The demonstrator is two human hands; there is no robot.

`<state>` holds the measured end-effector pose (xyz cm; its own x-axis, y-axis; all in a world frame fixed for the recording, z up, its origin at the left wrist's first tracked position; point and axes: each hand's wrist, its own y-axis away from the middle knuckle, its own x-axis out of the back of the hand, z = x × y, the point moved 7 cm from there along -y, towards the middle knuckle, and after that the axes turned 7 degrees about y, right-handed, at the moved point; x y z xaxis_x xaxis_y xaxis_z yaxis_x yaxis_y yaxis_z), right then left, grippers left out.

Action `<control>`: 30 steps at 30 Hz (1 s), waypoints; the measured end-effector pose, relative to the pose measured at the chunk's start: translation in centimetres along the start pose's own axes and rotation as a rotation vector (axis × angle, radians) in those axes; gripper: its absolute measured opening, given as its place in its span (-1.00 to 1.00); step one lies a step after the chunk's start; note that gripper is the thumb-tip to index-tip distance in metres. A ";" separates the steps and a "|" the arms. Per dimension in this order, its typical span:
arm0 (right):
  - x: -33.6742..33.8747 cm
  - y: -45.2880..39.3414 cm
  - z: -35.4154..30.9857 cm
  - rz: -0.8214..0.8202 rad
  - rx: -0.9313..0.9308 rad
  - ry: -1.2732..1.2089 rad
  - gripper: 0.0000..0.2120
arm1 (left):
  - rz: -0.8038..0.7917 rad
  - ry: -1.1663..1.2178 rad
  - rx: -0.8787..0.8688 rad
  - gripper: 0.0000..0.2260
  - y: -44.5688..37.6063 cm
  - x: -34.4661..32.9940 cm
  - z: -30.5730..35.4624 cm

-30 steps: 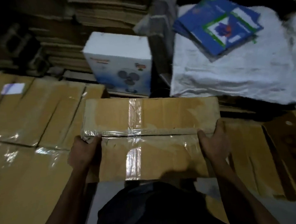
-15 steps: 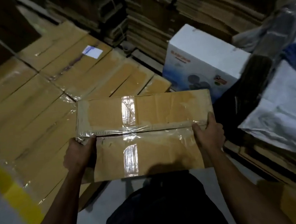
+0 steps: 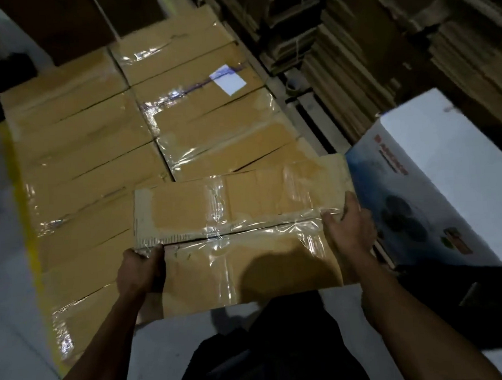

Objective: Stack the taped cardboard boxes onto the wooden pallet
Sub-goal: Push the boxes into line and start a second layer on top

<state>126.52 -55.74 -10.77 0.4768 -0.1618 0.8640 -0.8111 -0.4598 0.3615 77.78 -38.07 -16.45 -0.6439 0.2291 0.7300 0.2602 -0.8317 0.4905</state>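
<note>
I carry a brown cardboard box [image 3: 245, 219] sealed with clear tape, held level in front of my waist. My left hand [image 3: 138, 268] grips its left end at the flap seam. My right hand [image 3: 349, 230] grips its right end, thumb on top. Beyond and left of it lies a layer of several taped cardboard boxes [image 3: 94, 140] packed side by side; one bears a white label [image 3: 227, 79]. The pallet under them is hidden.
A white and blue fan carton [image 3: 437, 178] stands close on the right. Stacks of flattened cardboard [image 3: 382, 49] fill the back right. A yellow floor line [image 3: 24, 203] runs along the left edge of the boxes, with grey floor [image 3: 1, 263] beside it.
My view has swung left with the box in both hands. The white fan carton slid to the right and the layer of taped boxes now fills the middle.
</note>
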 end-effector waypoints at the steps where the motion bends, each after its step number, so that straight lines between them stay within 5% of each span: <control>1: 0.0 -1.8 -0.9 -0.016 0.015 0.007 -0.31 | 0.000 0.005 0.021 -0.20 -0.2 -0.6 0.5; 11: -1.6 -12.4 -7.0 -0.103 0.179 0.114 -0.33 | -0.024 0.179 0.187 -0.64 -0.6 -4.8 4.0; 18: -4.5 -14.2 -6.8 -0.165 0.105 0.277 -0.30 | -0.065 0.257 0.214 -0.75 -1.6 -6.1 5.8; 23: -4.5 -11.9 -5.9 -0.140 0.076 0.320 -0.35 | 0.031 -0.245 -0.126 -0.48 -1.3 -5.5 9.1; 30: -7.2 -2.6 -3.1 -0.130 -0.182 0.130 -0.14 | -0.159 -0.555 -0.615 -0.31 -2.5 -8.6 18.8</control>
<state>124.18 -50.70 -16.82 0.5433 0.0075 0.8395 -0.7989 -0.3029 0.5197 96.24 -28.48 -15.00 -0.1508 0.4488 0.8808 -0.3452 -0.8588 0.3785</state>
